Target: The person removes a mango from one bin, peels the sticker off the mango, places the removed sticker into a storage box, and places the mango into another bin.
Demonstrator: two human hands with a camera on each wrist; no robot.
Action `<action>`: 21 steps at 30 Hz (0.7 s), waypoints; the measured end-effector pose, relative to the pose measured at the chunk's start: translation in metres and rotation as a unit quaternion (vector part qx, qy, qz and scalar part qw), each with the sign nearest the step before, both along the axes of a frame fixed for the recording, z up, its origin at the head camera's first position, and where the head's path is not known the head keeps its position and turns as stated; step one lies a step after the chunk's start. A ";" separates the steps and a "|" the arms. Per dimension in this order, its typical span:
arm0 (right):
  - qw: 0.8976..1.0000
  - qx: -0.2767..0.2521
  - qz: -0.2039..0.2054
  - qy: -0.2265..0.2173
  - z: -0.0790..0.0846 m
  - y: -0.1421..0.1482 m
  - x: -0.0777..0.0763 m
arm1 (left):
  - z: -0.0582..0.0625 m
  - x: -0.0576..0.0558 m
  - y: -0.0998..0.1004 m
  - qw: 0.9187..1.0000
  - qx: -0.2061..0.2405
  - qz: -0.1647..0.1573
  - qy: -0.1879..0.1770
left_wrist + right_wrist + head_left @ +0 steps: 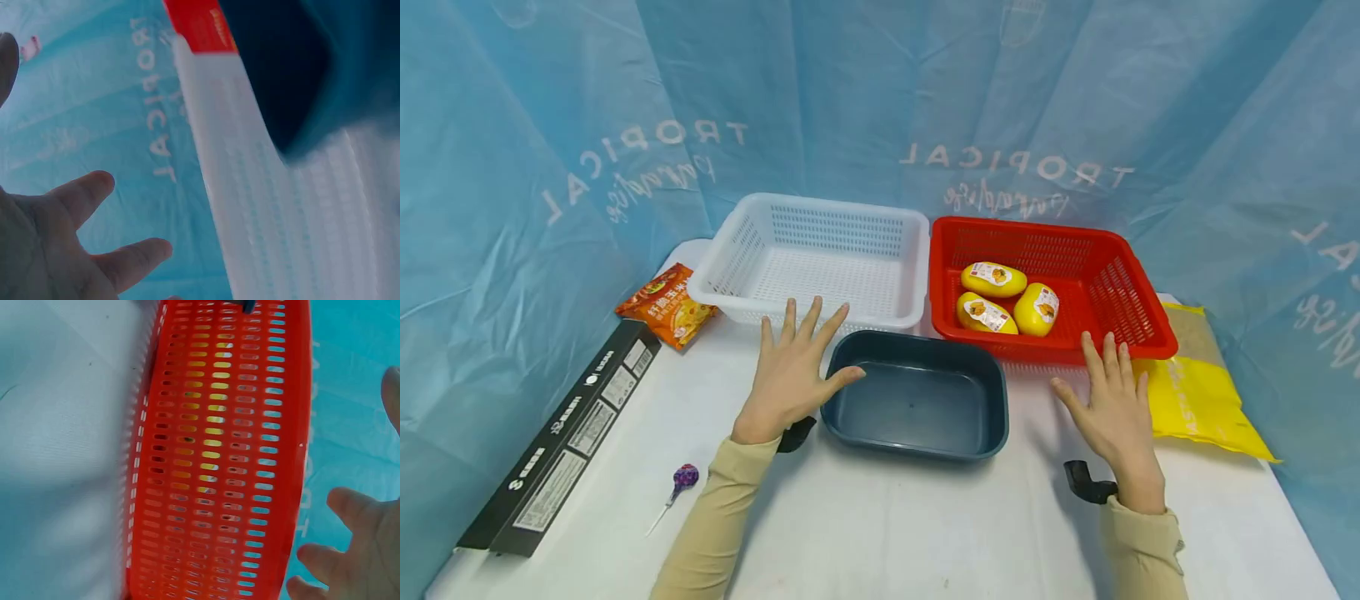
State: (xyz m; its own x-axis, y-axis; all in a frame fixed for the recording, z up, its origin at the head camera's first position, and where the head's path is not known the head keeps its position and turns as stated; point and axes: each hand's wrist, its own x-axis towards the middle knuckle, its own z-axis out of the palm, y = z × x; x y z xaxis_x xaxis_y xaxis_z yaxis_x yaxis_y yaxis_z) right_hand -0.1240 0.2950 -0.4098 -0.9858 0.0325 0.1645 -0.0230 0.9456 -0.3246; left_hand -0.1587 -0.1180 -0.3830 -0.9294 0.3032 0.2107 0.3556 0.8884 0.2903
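My left hand (792, 371) is held with fingers spread at the left side of a dark blue basin (912, 452), holding nothing. My right hand (1112, 408), also with straight, spread fingers, holds nothing; in the head view its fingertips overlap the front rim of a red basket (1097, 350). Three yellow, mango-like fruits (1036, 310) with white labels lie in that basket's left half. Beyond the left fingertips stands a white basket (835, 258). The right wrist view shows the red basket's slotted wall (212, 456) beside the right fingers (350, 509).
An orange snack packet (673, 308) lies left of the white basket. A long black box (568, 433) runs along the left edge, with a purple-wrapped lollipop (685, 477) nearby. At right, a yellow bag (1198, 396) lies by the red basket. A blue curtain (865, 100) encloses the table.
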 end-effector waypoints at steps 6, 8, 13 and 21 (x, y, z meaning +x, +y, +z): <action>0.999 -0.018 -0.022 0.033 -0.001 0.002 -0.007 | 0.018 -0.012 0.036 0.998 0.025 -0.052 -0.005; 0.998 -0.024 -0.036 0.037 0.000 0.002 -0.010 | 0.025 -0.022 0.053 0.997 0.024 -0.074 -0.005; 0.997 -0.027 -0.062 0.025 0.000 0.001 -0.019 | 0.038 -0.050 0.099 0.992 0.023 -0.126 -0.008; 0.997 -0.020 -0.072 0.022 -0.004 0.003 -0.025 | 0.043 -0.092 0.152 0.981 0.035 -0.188 -0.037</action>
State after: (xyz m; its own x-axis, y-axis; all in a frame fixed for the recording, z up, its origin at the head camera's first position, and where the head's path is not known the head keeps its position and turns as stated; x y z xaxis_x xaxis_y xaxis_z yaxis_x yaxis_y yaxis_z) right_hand -0.1485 0.2976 -0.4141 -0.9624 0.1808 0.2028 0.0976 0.9266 -0.3633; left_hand -0.2511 0.0341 -0.3400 -0.7682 0.6148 0.1789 0.6298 0.6751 0.3842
